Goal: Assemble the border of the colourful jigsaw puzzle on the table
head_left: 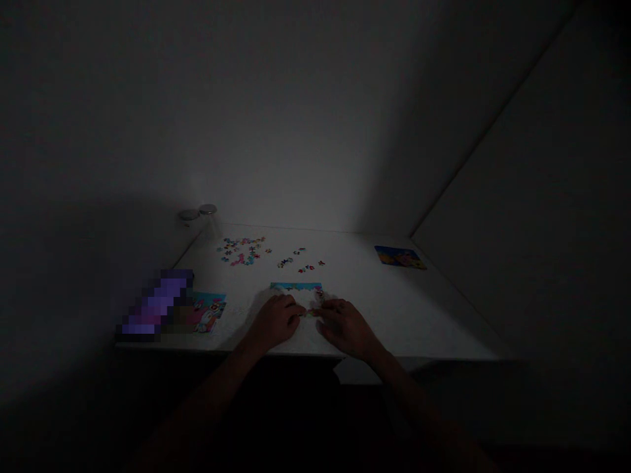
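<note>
The person's left grip and right grip are close together near the front edge of the white bench, with their fingertips turned in toward each other. A tiny colored bit is right between the fingertips. It is too small and dark to tell which fingers pinch it, so it is not clear if either grip is closed on it or a little apart. Seen from the two grips, a strip of joined puzzle lies flat at 12 o'clock, just past them, with a blue band along its far side. A small puzzle piece is by the fingers of the right grip, at 1 o'clock. A few red and dark pieces lie farther off at 12 o'clock, and a small bunch of pieces is at 11 o'clock. A big, loose pile of pink, blue and yellow pieces is spread out at 10 o'clock. A bright picture lies flat at 9 o'clock, and past it is a blurry purple screen. Two round, shiny things are far away at 10 o'clock. A blue and yellow card lies at 2 o'clock, near the right wall.
</note>
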Available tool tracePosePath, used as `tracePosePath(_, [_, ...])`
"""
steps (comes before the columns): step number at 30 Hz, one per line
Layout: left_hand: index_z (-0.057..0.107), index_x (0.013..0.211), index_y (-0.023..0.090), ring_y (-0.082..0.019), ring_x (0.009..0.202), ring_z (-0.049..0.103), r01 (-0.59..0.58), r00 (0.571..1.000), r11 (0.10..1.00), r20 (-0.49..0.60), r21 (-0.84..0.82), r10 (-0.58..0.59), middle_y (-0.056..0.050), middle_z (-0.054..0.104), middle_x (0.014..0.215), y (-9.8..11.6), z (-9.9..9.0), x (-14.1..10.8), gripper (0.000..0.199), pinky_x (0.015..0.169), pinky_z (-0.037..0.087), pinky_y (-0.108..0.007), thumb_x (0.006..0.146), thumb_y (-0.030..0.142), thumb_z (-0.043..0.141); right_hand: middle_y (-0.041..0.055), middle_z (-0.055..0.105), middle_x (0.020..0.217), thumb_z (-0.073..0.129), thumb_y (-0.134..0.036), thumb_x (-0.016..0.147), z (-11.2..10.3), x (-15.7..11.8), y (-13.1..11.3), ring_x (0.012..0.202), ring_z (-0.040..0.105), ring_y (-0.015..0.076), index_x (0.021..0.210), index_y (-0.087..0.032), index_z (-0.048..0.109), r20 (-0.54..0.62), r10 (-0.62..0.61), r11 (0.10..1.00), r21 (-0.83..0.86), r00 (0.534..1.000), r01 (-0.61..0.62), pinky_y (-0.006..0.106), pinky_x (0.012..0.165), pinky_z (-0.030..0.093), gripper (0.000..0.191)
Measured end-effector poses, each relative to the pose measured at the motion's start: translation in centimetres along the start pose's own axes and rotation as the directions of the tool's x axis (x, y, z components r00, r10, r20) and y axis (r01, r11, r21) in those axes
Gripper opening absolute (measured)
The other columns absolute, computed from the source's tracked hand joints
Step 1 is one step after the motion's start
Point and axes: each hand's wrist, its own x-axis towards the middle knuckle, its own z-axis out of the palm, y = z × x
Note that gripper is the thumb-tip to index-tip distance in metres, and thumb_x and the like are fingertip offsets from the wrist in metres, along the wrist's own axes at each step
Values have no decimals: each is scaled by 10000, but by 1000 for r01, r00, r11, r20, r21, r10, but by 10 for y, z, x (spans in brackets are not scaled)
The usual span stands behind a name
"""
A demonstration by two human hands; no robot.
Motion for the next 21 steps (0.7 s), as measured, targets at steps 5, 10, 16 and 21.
tracePosePath(5, [700, 1049, 219, -200, 930, 609, 16, 1000, 1000, 27, 10, -17, -53, 651, 962, -1, 2, 1, 258, 872, 482, -362, 867, 121, 546, 117, 641, 1202, 584, -290, 903, 0, 1, 2, 1140, 587, 257, 1197, -248, 660, 10, 26, 1000, 15, 1000, -26, 472, 962, 481, 307])
tracePosePath(10, [711, 1013, 218, -202, 904, 594, 5, 999, 999, 44, 33, -6, -44, 645, 931, 0, 1, 3, 236, 866, 476, -373, 867, 120, 554, 115, 640, 1201, 575, -298, 912, 0, 2, 3, 1149, 576, 258, 1210, -256, 655, 34, 45, 999, 29, 998, -46, 467, 956, 484, 312])
tracePosePath(16, [711, 1003, 216, -205, 892, 582, -9, 998, 998, 67, 56, 6, -47, 633, 924, 1, 0, 4, 220, 871, 480, -394, 885, 146, 539, 104, 641, 1200, 577, -287, 901, 1, 1, 5, 1140, 580, 258, 1237, -265, 638, 29, 49, 998, 43, 998, -51, 476, 951, 483, 342])
tracePosePath(21, [694, 1026, 208, -204, 928, 593, -4, 998, 999, 63, 51, 1, -49, 647, 966, 1, 1, 3, 245, 895, 480, -386, 876, 118, 522, 106, 649, 1190, 591, -275, 882, 2, 1, 4, 1127, 590, 252, 1208, -251, 648, 17, 46, 998, 39, 999, -47, 465, 960, 478, 331])
